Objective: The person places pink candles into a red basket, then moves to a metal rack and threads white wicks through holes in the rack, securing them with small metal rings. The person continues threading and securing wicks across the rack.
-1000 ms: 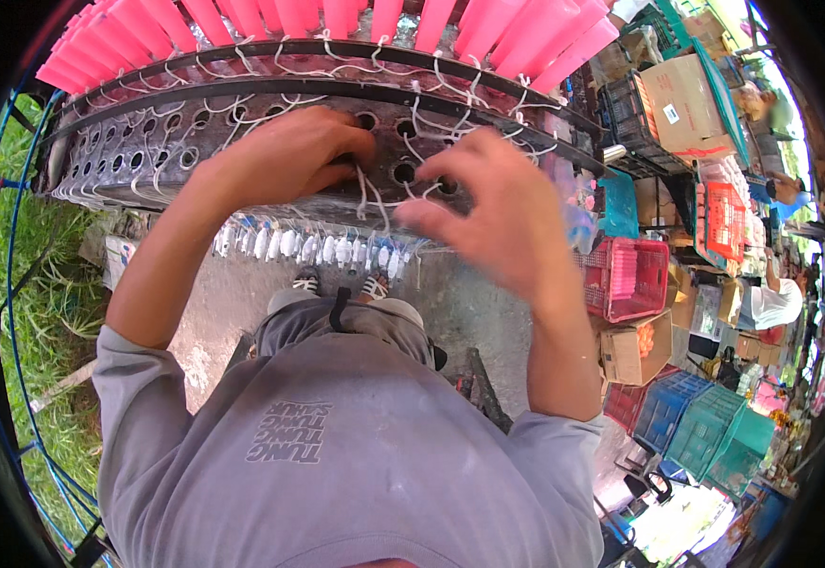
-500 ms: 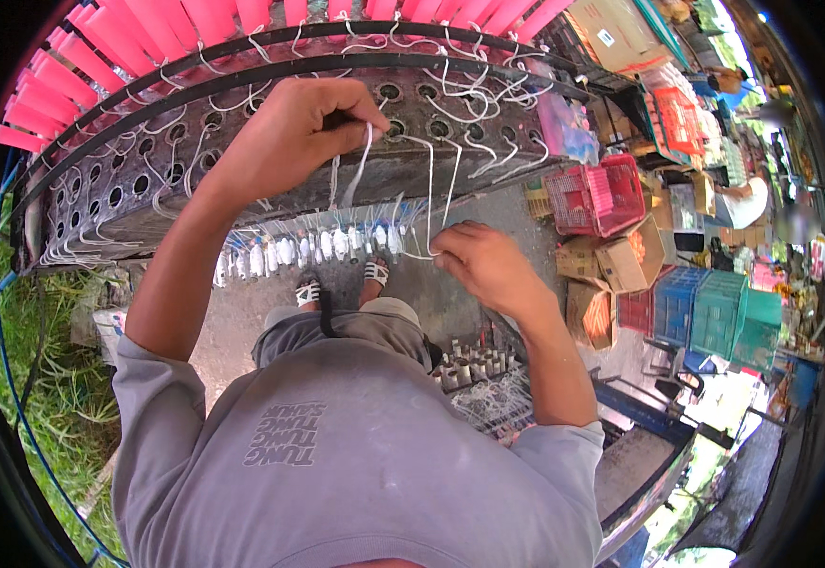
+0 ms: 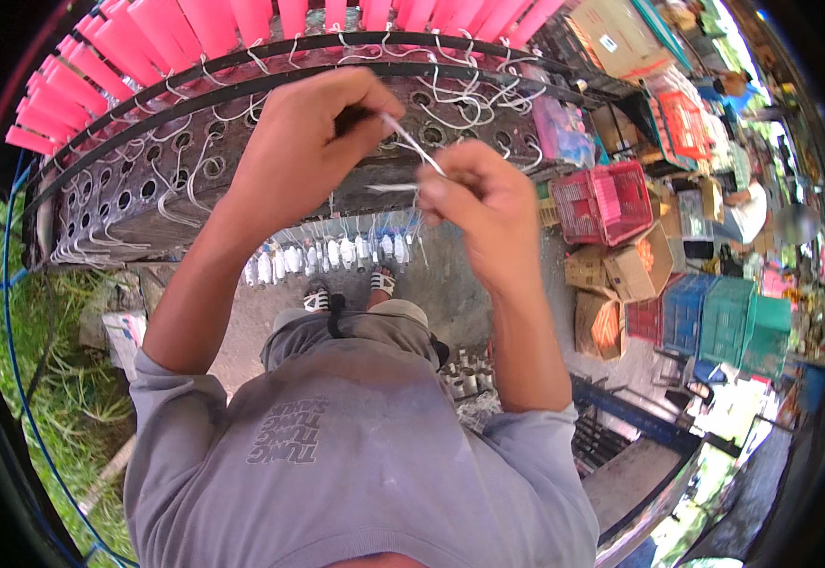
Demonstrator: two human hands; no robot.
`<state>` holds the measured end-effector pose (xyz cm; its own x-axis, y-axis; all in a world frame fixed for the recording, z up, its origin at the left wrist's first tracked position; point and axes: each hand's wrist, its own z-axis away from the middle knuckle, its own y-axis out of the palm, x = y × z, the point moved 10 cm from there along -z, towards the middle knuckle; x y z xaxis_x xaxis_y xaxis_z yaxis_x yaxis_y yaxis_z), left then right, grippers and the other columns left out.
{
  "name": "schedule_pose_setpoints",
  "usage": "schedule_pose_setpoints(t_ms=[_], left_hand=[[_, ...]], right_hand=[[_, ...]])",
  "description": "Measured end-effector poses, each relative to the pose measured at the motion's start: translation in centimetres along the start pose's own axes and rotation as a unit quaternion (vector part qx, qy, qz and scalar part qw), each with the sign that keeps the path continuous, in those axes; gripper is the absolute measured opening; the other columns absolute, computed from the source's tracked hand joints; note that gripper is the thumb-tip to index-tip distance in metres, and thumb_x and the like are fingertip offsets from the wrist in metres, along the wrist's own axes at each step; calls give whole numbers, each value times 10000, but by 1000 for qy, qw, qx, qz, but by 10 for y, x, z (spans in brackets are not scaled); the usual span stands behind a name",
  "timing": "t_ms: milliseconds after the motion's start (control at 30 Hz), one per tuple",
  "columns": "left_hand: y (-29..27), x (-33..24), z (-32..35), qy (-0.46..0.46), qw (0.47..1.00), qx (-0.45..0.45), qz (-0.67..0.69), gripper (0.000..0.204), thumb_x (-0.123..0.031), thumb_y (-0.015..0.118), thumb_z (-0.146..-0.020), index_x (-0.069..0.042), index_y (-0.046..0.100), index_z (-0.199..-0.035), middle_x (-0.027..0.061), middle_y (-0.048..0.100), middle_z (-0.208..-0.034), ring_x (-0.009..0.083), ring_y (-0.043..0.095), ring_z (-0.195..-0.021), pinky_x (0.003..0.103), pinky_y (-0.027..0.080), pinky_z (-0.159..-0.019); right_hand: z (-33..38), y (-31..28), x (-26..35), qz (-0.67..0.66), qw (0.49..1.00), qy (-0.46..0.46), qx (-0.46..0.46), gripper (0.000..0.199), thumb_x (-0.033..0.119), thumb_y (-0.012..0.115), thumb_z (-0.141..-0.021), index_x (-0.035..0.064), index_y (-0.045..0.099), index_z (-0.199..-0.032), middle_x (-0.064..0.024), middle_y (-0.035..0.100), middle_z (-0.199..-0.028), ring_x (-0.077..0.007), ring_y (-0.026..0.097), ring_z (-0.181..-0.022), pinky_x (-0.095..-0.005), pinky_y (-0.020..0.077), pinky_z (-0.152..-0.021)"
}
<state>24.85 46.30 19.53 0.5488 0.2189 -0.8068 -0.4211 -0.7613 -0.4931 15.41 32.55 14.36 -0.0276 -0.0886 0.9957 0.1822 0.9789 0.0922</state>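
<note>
White string (image 3: 416, 146) stretches between left hand (image 3: 322, 118) and right hand (image 3: 482, 194).

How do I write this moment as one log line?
left grip: pinching white string | right grip: pinching same string | string: straight between grips | nearby: dark holed block | far side: pink tubes

Short-sleeved grey T-shirt (image 3: 375, 473), ribbed round neckline (image 3: 375, 541), blocky dark lettering (image 3: 291, 428) stacked on the front, loose sleeves (image 3: 172, 409) ending near the elbows, darker grey shorts (image 3: 379, 328), black strap (image 3: 336, 316) at the front, sandals (image 3: 382, 282) with pale crossing straps
</note>
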Motion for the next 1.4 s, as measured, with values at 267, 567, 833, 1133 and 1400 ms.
schedule_pose_setpoints(t_ms=[267, 567, 833, 1133, 1400], left_hand=[[98, 14, 97, -287, 794, 87, 529, 164, -175, 664, -1023, -21, 654, -1082, 24, 673, -864, 96, 654, -752, 247, 533, -676], [37, -19, 94, -153, 980, -127, -33, 135, 83, 683, -870, 1, 645, -971, 93, 689, -880, 175, 685, -753, 323, 539, -667], [28, -28, 82, 15, 958, -286, -27, 194, 90, 752, -826, -21, 674, -964, 99, 721, -931, 215, 711, -795, 309, 559, -685], [20, -1, 11, -33, 954, -283, -93, 117, 26, 687, -924, -7, 675, -1036, 77, 703, -876, 149, 691, -769, 276, 538, -688], [4, 44, -78, 59, 918, -147, -364, 138, -170, 647, -921, -49, 653, -987, 132, 634, -944, 355, 616, -935, 474, 462, -843]], right_hand=[[47, 12, 59, 346, 833, -396, 170, 247, 81, 797, -703, 58, 706, -931, -54, 685, -947, -225, 656, -805, -343, 528, -697], [-7, 27, 5, 97, 932, -191, 292, 134, 21, 781, -864, 26, 681, -955, -67, 708, -969, -220, 712, -928, -307, 576, -784], [-29, 20, -27, -97, 954, 4, 283, 147, 69, 725, -964, 8, 639, -1067, -42, 705, -924, -107, 666, -841, -259, 542, -760], [-86, -15, 18, 158, 971, -116, 134, 110, 68, 684, -963, 35, 649, -1062, -89, 703, -810, -131, 673, -763, -297, 527, -711], [-100, 19, 13, 424, 854, -271, 133, 185, 55, 595, -920, 37, 708, -1066, -229, 711, -926, -421, 687, -898, -486, 543, -765]])
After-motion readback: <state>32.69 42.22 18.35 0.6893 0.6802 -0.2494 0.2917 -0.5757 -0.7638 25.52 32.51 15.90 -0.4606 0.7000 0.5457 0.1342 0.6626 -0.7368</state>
